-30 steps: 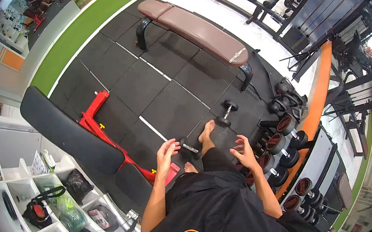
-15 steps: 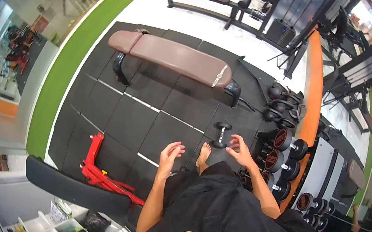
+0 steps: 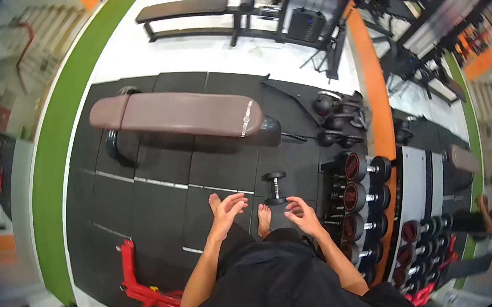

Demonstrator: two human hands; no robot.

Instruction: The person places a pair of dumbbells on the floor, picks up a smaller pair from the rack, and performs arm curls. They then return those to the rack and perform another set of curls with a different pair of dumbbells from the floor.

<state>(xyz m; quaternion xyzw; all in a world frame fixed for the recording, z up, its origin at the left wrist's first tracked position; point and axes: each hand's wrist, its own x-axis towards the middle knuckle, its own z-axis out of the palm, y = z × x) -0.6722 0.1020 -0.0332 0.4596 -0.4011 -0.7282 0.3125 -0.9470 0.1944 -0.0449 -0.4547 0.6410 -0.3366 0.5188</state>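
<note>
My left hand is raised in front of me, fingers loosely curved and apart, with nothing in it. Opposite it, my right hand hovers with bent, parted fingers and also holds nothing. A dumbbell with black ends and a silver handle lies on the black rubber floor just beyond my right hand, apart from it. Both my bare feet show on the mat; one foot is between the hands, the other partly behind my left hand.
A brown padded bench stands ahead, a strap-like item across its right end. On the right is a dumbbell rack beside a mirror, with kettlebells farther off. A red-framed bench is at lower left. Green turf borders the mat.
My view has turned right, so the bench and the dumbbell appear farther left. A second foot now shows by my left hand. Both hands stay raised and empty.
</note>
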